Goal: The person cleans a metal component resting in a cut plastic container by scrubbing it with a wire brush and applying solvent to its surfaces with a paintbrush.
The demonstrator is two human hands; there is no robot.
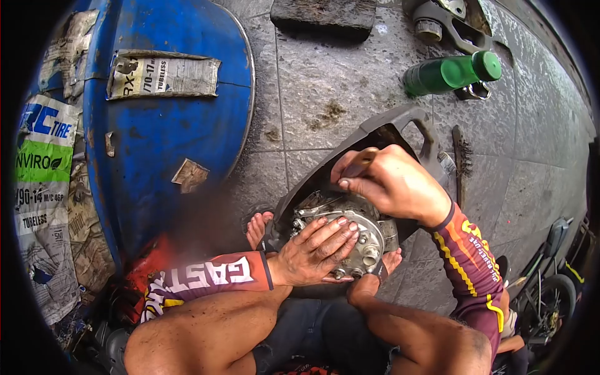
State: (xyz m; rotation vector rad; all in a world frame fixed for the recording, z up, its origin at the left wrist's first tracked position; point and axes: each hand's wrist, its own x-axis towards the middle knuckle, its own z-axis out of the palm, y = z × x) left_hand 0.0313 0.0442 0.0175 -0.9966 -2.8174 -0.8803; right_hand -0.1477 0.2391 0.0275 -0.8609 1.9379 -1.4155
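Observation:
A round, greasy metal engine part (370, 240) with bolts around its rim sits in a dark cut-open plastic container (369, 132) between my feet. My left hand (322, 247) lies on the part, its blackened fingers stretched out flat over the top. Above the far side of the part, my right hand (390, 184) is closed around a tool with a wooden handle (361, 161). The working end of that tool is hidden by the hand, so I cannot tell its kind.
A blue drum (181, 125) stands at the left, near tyre wrappers (44, 206). A green bottle (450, 75) lies at upper right beside metal parts (447, 25). A dark block (324, 17) and a dirty narrow strip (461, 165) lie on the tiles. Motorbike parts (550, 300) stand lower right.

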